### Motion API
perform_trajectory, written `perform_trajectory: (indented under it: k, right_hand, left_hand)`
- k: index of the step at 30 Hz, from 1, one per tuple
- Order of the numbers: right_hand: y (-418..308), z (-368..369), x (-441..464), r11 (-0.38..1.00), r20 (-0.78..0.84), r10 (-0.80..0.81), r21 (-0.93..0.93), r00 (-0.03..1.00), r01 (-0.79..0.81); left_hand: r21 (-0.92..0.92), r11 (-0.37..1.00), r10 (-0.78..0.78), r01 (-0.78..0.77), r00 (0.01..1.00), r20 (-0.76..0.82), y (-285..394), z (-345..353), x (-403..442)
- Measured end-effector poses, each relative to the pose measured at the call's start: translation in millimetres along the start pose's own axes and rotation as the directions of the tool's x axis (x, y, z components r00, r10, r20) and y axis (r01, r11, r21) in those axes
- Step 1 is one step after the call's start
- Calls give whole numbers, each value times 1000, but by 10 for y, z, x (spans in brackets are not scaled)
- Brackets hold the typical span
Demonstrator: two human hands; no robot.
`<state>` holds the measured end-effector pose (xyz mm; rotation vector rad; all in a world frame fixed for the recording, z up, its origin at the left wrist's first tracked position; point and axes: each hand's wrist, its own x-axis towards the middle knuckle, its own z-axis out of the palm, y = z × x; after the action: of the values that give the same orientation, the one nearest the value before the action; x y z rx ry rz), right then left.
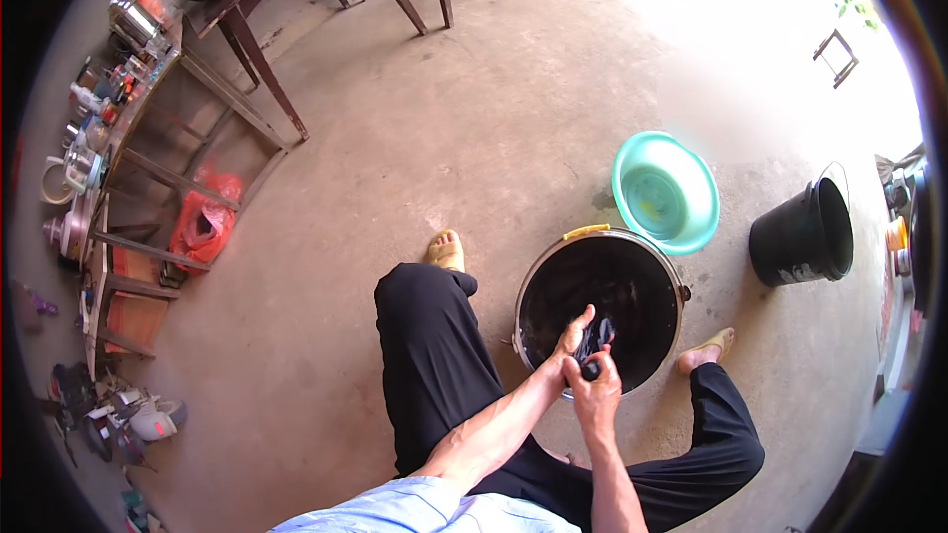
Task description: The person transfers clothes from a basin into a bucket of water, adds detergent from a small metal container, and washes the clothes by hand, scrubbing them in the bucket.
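Between my legs stands a large round black bucket [632, 276] with a metal rim and a yellow grip on its handle. Its inside is dark, and what it holds is hard to make out. Over its near part, my left hand [573, 341] and my right hand [598, 385] are close together, both closed on a small dark, shiny wet item [592, 343]. The thumb or a finger of my left hand points up beside it. What exactly the item is, I cannot tell.
A turquoise basin [667, 192] touches the bucket's far side. Farther right is a smaller black bucket [800, 232]. Cluttered shelves [148, 163] with a red plastic bag [207, 217] line the left. A wooden table [247, 5] stands at the back left, a small stool [836, 58] at the far right.
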<state>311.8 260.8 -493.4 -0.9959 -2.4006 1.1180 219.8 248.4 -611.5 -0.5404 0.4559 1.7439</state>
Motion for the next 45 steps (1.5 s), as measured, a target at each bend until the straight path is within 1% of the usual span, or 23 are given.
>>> perform_trajectory:
  k: [1,4,6,8,11,12,13,14,16,20,22,23,25,26,28,32,34,35,36,38,41,43,45]
  right_hand:
    - [-159,-21,-22,994,7,-63,-93,998,63]
    - [-69,105,214,981,-34,94,-168,995,-99]
    - [189,112,468,968,12,220,-128,976,-216]
    - [646,158,765,887,33,397,-271,917,-374]
    - [792,4,915,924,238,327,122,915,-362]
    - [753,-65,874,946,171,166,252,971,-206]
    - [814,-41,874,936,74,170,301,983,-185]
    - [614,-185,852,781,178,299,518,937,-348]
    - [549,-317,827,619,283,317,661,905,-424]
    - [455,-405,757,373,509,206,749,836,-548]
    - [261,-470,684,393,568,205,698,797,-598]
    - [292,-393,619,594,509,154,637,847,-491]
    - [96,-382,530,980,368,-1,186,930,-73]
    - [-9,-441,481,999,349,-48,-3,936,52]
    - [224,-315,511,994,146,-78,82,986,66]
    - [241,-370,690,985,-62,44,169,997,-32]
    - [36,-286,560,966,20,-203,165,979,197]
    - [-36,-218,435,960,68,-257,133,964,246]
    - [-207,-200,310,967,108,-255,15,961,255]
    - [-265,-93,181,985,51,-175,6,983,175]
    - [-244,-5,167,977,122,-176,-97,977,188]
    - [-138,83,274,971,91,-197,-120,976,207]
    - [82,190,510,976,16,-133,-175,991,134]
  left_hand:
    - [40,999,24,-23,999,-35,2,-11,-22]
    - [412,877,376,-247,887,-268,-98,122,-73]
    - [354,915,345,-194,831,-437,-119,248,-154]
    - [244,935,338,-256,852,-401,-180,244,-64]
    - [-41,986,147,-164,951,-272,8,548,-245]
    - [-20,982,179,-187,964,-198,67,490,-224]
    - [-30,981,183,-192,965,-185,124,362,-144]
    - [-46,987,145,-157,971,-192,183,356,-176]
    - [-57,990,125,-133,985,-121,236,548,-374]
    - [-16,990,137,-137,990,18,172,532,-376]
    - [102,972,223,-211,968,-113,139,418,-336]
    - [201,941,301,-272,944,-133,113,368,-310]
    - [283,932,285,-226,939,-191,116,427,-362]
    - [271,942,244,-196,957,-155,107,328,-301]
    - [163,958,240,-235,971,-11,117,439,-324]
    - [209,973,155,-96,946,-284,101,708,-519]
    - [128,967,218,-221,975,31,29,564,-426]
    - [39,999,28,-37,978,205,89,140,-232]
    - [-49,999,13,-13,1000,18,104,426,-389]
    - [-181,981,-45,64,993,109,172,316,-402]
    - [-141,985,-94,102,993,66,164,-10,-340]
    - [-127,991,42,-33,996,76,84,-317,-161]
    - [6,977,207,-213,941,-267,-46,71,-226]
